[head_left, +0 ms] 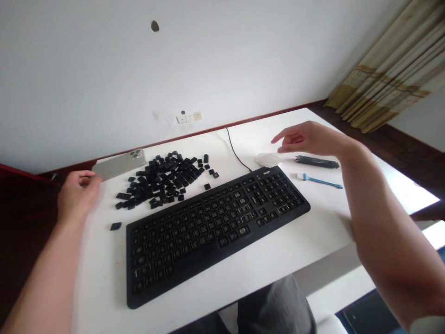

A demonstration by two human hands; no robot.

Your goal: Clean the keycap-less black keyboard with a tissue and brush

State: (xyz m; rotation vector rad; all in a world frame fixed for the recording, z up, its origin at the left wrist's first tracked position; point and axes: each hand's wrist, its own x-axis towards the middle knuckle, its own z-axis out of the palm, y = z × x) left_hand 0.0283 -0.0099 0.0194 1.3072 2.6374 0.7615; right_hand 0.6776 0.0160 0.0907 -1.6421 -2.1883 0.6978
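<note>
My left hand [78, 192] is at the table's left edge, thumb and forefinger closed at the near end of a silver phone [120, 165] that lies camera side up. My right hand [304, 138] is above the far right of the table, forefinger and thumb apart, nothing between them. Just below it lies a white crumpled tissue or cloth [267, 159]. Between my arms rests a black keyboard [208, 232], its keycaps off and the key sockets showing. Beyond its left half spreads a heap of loose black keycaps [163, 178], with one keycap [116, 226] apart near the keyboard's left end.
Right of the tissue lie a black folded tool or strap-like bundle [317, 162] and a small blue-handled brush [323, 181]. The keyboard cable [236, 152] runs to the table's back edge. Behind stands a wall with sockets [189, 117]; a curtain [385, 74] hangs at right.
</note>
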